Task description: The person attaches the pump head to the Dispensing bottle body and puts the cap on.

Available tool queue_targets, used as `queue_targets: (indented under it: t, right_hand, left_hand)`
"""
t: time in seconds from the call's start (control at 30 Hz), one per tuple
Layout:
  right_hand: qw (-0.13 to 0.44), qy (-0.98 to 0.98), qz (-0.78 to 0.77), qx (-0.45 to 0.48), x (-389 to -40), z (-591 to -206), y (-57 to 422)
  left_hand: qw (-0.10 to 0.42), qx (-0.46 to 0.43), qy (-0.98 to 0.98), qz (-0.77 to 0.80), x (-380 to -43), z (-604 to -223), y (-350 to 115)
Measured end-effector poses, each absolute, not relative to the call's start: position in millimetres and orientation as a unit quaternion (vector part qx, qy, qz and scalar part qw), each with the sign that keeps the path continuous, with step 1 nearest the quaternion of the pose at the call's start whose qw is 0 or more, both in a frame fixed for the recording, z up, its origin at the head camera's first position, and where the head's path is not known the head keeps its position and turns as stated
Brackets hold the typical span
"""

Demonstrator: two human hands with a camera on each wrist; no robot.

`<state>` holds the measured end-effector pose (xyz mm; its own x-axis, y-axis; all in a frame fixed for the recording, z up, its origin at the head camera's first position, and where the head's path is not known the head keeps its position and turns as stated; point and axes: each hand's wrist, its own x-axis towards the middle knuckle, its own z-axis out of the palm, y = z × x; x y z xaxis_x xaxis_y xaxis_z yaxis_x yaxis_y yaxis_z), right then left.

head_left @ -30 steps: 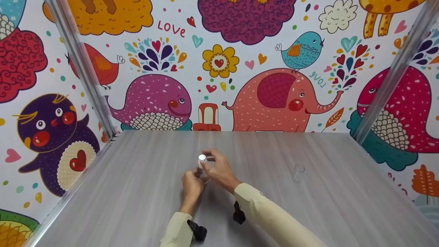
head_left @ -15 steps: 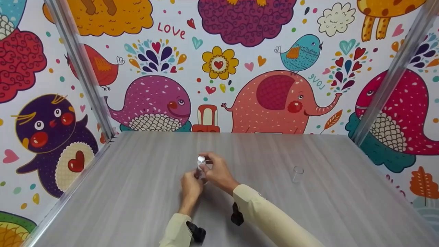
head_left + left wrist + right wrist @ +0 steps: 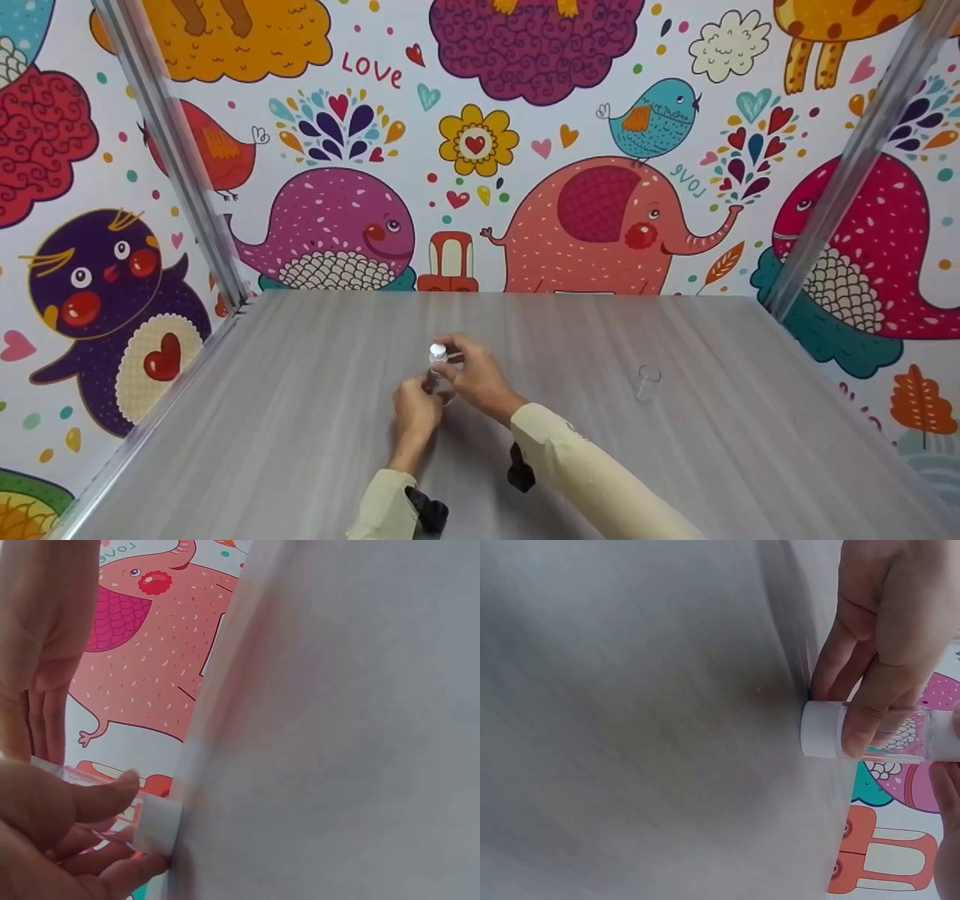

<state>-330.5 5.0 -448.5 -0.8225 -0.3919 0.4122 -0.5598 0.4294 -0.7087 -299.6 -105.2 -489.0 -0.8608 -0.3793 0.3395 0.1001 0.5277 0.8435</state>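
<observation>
A small clear bottle [image 3: 442, 386] with a white cap [image 3: 438, 349] stands upright on the table in the head view. Low on its body, my left hand [image 3: 417, 411] grips it between thumb and fingers. In the left wrist view, the bottle's white base [image 3: 158, 825] shows beyond that hand's fingertips. My right hand [image 3: 478, 376] pinches the white top from the right, its thumb facing me. From the right wrist view, the white base [image 3: 822, 729] meets the table; the right hand [image 3: 949, 817] is partly cut off at the frame edge. Fingers hide much of the bottle.
A clear, open-topped cylinder [image 3: 648, 384] stands on the table to the right of both hands. The wood-grain table [image 3: 315, 390] is bordered by a cartoon-printed back wall [image 3: 465, 202] and side walls, with metal posts [image 3: 180, 165] at the corners.
The whole head view has shifted slightly. Both hands keep their hold on the bottle, and the right hand's fingers have moved only a little at the white top.
</observation>
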Motion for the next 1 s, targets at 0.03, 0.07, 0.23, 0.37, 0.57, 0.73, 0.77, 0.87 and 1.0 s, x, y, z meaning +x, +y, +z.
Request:
queue_targets:
  t: [0.03,0.07,0.23,0.37,0.57,0.73,0.77,0.87,1.0]
  right_hand:
    - [0.098,-0.841,0.448,0.287,-331,-449,5]
    - [0.100,-0.842,0.445,0.289,-331,-449,5]
    - [0.106,-0.846,0.430,0.298,-330,-445,6]
    - [0.101,-0.849,0.428,0.294,-330,-444,6]
    - [0.126,-0.851,0.414,0.296,-332,-446,7]
    - [0.134,-0.847,0.421,0.295,-333,-450,5]
    - [0.134,-0.847,0.423,0.292,-333,-451,5]
    - [0.133,-0.849,0.424,0.286,-332,-453,5]
    - [0.114,-0.852,0.429,0.276,-329,-456,7]
  left_hand:
    - [0.249,0.083,-0.837,-0.480,-299,-489,-105]
    - [0.250,0.081,-0.836,-0.481,-299,-490,-105]
    - [0.237,0.089,-0.833,-0.492,-299,-490,-106]
    - [0.230,0.092,-0.834,-0.493,-299,-489,-107]
    - [0.229,0.088,-0.835,-0.493,-298,-488,-106]
    - [0.238,0.088,-0.838,-0.483,-298,-488,-107]
    - [0.238,0.089,-0.838,-0.482,-298,-488,-107]
    - [0.237,0.093,-0.838,-0.483,-298,-488,-106]
    - [0.233,0.095,-0.837,-0.486,-298,-488,-106]
